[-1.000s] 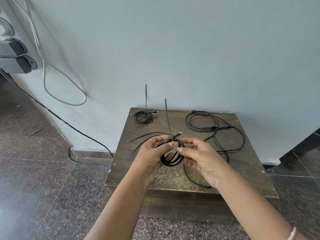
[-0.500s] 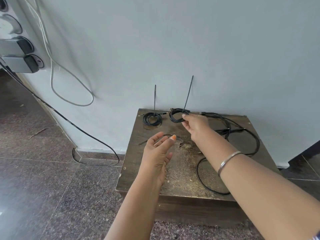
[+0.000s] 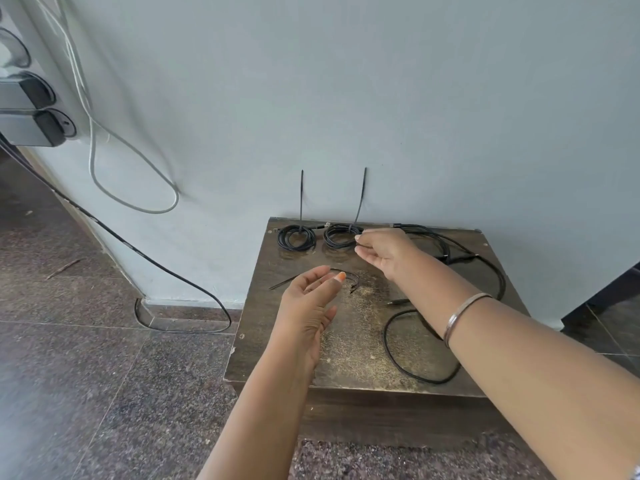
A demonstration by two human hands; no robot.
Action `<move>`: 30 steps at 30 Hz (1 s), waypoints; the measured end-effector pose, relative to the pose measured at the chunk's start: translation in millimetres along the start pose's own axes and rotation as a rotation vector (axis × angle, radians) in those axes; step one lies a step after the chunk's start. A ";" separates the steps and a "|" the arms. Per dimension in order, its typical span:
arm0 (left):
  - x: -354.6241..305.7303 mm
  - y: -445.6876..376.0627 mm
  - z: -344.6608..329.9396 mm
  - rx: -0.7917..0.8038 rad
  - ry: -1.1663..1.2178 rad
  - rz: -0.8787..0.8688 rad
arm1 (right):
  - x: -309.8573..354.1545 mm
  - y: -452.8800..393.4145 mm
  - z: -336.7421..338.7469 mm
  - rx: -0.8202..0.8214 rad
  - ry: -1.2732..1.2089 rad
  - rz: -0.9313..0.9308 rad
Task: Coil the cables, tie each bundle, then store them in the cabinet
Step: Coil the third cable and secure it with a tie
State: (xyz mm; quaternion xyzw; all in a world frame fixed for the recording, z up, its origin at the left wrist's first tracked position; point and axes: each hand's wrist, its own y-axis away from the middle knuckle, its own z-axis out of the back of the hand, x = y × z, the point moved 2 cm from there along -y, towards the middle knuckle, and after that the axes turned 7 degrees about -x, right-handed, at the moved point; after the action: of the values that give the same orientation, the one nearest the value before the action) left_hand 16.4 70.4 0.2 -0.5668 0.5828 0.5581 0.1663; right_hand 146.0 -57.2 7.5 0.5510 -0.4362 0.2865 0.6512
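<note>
The right hand (image 3: 382, 252) hangs with its fingers loosely spread and nothing held; its fingertips sit just beside the second tied coil (image 3: 341, 236) at the back of the wooden stand (image 3: 349, 344), close enough that I cannot tell whether they touch it. Beyond that coil, further from the fingertips, lies the first tied coil (image 3: 296, 238). From each of the 2 coils a stiff tie tail stands up against the wall. The left hand (image 3: 311, 303) hovers open, palm turned inward, holding nothing; just past its fingertips lie the spare cable ties (image 3: 348, 277) on the stand.

On the wrist side of the right hand, and passing under its forearm, sprawls the loose cable (image 3: 408, 362) — 1 long black run, or possibly 2 tangled together; the view does not settle it. It will likely handle light and limp, with some springiness, so loops will want to open unless pinched. The best hold is probably near a plug end (image 3: 398, 301), winding from there and pinching the stacked loops at 1 point while a tie goes round. The tied coils are light and compact — take them by the ring itself, not by the tail, which could bend or slip.
</note>
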 end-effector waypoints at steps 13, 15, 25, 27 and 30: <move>9.8 20.2 -17.0 0.147 -0.248 -0.124 | 21.4 122.8 117.1 0.116 -0.262 0.260; 12.5 21.9 -20.1 0.171 -0.314 -0.159 | 8.4 122.6 132.9 0.041 -0.188 0.285; 26.3 24.9 -27.5 0.220 -0.754 -0.384 | -36.0 70.1 171.2 -0.207 0.732 0.489; 28.7 25.1 -29.4 0.222 -0.780 -0.399 | -35.0 66.1 162.8 -0.223 0.856 0.568; 31.7 24.7 -31.9 0.222 -0.814 -0.416 | -38.5 63.4 149.5 -0.241 0.990 0.642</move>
State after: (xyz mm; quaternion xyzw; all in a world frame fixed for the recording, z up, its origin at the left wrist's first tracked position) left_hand -0.1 22.1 -4.4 -0.3855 0.4003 0.6241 0.5492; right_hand 36.6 -183.2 4.9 0.1152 -0.2550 0.6398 0.7158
